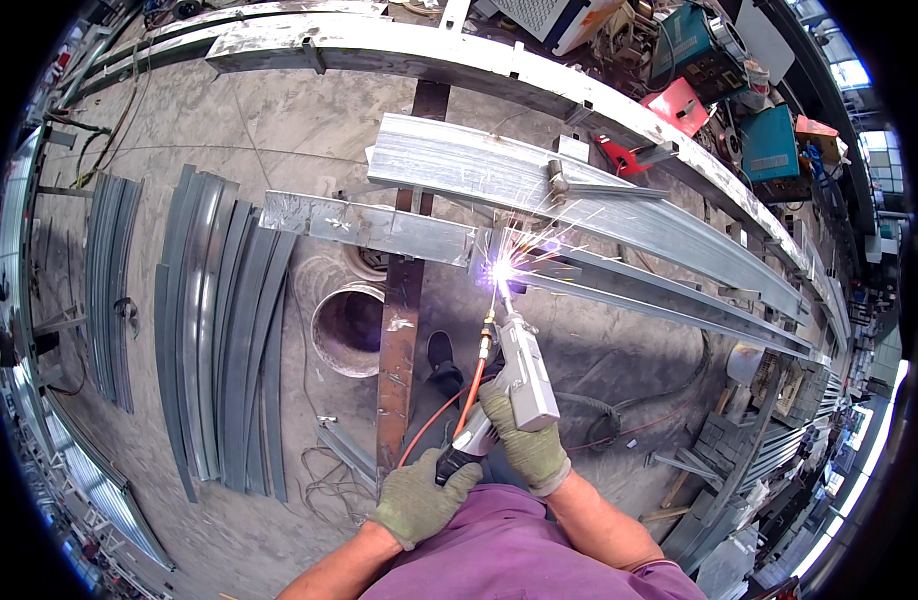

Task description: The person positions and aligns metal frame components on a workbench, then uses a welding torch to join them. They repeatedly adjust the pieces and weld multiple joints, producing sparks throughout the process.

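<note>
Both gloved hands hold a grey-white welding gun (530, 372) with a narrow nozzle pointing away from me. My left hand (421, 500) is closed round the black rear end of its handle. Closer to the gun's body, my right hand (526, 445) grips it from the right side. An orange hose (471, 392) runs up along the gun to a brass fitting near the tip. At the tip a bright violet-white arc (501, 270) throws sparks and hides the exact contact point. It burns where a short galvanized steel piece (379, 226) meets a long steel channel (629, 290).
A wider galvanized beam (459, 160) lies just beyond. Beneath runs a rusty steel bar (395, 370). Steel profiles (204, 330) are stacked on the floor at left, beside a round metal drum (351, 328). Teal machines (769, 150) stand far right. Loose cables (619, 410) lie at right.
</note>
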The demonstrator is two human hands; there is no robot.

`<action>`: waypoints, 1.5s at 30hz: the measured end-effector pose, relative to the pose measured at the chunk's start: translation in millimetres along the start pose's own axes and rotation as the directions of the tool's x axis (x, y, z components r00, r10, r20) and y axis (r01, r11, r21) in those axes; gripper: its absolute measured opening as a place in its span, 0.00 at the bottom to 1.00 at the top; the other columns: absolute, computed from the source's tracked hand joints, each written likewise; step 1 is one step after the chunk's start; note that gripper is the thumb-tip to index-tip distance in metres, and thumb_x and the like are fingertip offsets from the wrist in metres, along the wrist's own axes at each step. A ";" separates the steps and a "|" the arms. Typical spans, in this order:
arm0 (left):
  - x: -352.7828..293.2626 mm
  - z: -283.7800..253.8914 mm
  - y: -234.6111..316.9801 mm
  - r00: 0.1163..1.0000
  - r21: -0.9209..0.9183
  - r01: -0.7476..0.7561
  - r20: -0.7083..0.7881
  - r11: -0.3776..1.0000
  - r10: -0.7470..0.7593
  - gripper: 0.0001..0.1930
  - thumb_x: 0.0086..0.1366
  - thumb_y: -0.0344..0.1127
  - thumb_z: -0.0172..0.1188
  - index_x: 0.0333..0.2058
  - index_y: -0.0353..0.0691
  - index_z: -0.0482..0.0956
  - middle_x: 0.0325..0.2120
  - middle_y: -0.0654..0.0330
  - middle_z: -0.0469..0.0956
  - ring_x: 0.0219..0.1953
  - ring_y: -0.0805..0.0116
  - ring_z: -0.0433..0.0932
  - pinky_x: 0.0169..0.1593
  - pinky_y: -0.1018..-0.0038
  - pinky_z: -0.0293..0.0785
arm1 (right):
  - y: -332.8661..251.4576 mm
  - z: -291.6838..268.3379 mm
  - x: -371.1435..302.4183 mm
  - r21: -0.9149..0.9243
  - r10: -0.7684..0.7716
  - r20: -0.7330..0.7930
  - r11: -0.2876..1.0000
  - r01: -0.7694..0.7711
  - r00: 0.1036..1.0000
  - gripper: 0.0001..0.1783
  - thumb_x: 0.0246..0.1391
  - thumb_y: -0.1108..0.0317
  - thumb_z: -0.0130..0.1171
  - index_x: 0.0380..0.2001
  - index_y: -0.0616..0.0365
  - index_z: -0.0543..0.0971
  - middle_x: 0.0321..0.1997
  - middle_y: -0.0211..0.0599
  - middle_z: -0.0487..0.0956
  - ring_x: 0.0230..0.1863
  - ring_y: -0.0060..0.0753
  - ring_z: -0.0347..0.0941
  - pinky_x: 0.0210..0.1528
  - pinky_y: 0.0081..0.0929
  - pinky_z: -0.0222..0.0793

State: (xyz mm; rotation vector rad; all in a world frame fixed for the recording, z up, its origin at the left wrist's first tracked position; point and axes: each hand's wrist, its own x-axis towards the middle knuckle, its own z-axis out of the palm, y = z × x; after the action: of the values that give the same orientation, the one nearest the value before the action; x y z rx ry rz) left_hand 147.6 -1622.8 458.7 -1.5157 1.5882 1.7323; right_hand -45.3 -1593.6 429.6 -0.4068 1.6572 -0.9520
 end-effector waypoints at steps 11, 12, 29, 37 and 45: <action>-4.3 3.2 -0.1 0.998 0.000 -0.007 -0.056 1.000 0.007 0.33 0.70 0.67 0.62 0.49 0.37 0.82 0.35 0.41 0.87 0.42 0.37 0.87 0.47 0.49 0.81 | 1.3 2.1 -1.9 -0.014 -0.008 -0.001 1.000 0.007 1.000 0.13 0.70 0.63 0.68 0.51 0.58 0.80 0.40 0.27 0.82 0.38 0.18 0.77 0.37 0.24 0.75; -5.1 2.8 0.4 0.998 -0.004 -0.009 -0.059 1.000 0.008 0.33 0.70 0.66 0.62 0.49 0.37 0.82 0.35 0.40 0.87 0.42 0.37 0.87 0.47 0.49 0.81 | 2.2 1.8 -2.0 -0.002 -0.004 0.006 1.000 0.004 1.000 0.14 0.70 0.63 0.68 0.51 0.58 0.80 0.40 0.27 0.81 0.38 0.18 0.77 0.37 0.24 0.75; -10.6 14.1 -26.6 0.995 -0.226 -0.006 -0.098 0.974 -0.016 0.34 0.71 0.66 0.62 0.47 0.33 0.81 0.31 0.38 0.85 0.40 0.35 0.86 0.43 0.49 0.79 | -30.8 21.9 -3.1 0.015 0.127 0.079 0.992 -0.129 0.989 0.16 0.67 0.60 0.71 0.50 0.59 0.83 0.39 0.27 0.85 0.39 0.19 0.81 0.41 0.25 0.78; -12.8 16.4 -23.6 0.983 -0.068 -0.102 -0.160 0.992 0.090 0.34 0.71 0.66 0.64 0.45 0.33 0.81 0.23 0.54 0.82 0.28 0.63 0.85 0.34 0.65 0.78 | -17.1 14.3 -11.6 0.108 0.060 0.056 0.992 -0.066 0.997 0.16 0.68 0.61 0.70 0.51 0.59 0.82 0.38 0.28 0.84 0.38 0.20 0.80 0.41 0.26 0.78; -7.6 20.2 -28.8 0.981 -0.206 -0.153 -0.151 0.967 0.122 0.31 0.71 0.63 0.66 0.49 0.36 0.81 0.24 0.61 0.82 0.27 0.70 0.81 0.33 0.69 0.76 | -9.3 11.0 -15.9 0.168 -0.113 0.025 0.980 0.107 0.993 0.17 0.67 0.61 0.72 0.52 0.59 0.83 0.41 0.28 0.85 0.42 0.18 0.80 0.45 0.28 0.80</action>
State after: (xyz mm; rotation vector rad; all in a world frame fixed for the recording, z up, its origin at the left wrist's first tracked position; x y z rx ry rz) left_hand 164.4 -1593.3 446.7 -1.6952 1.6512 1.9720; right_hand -32.1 -1592.4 446.4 -0.4026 1.5234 -1.1503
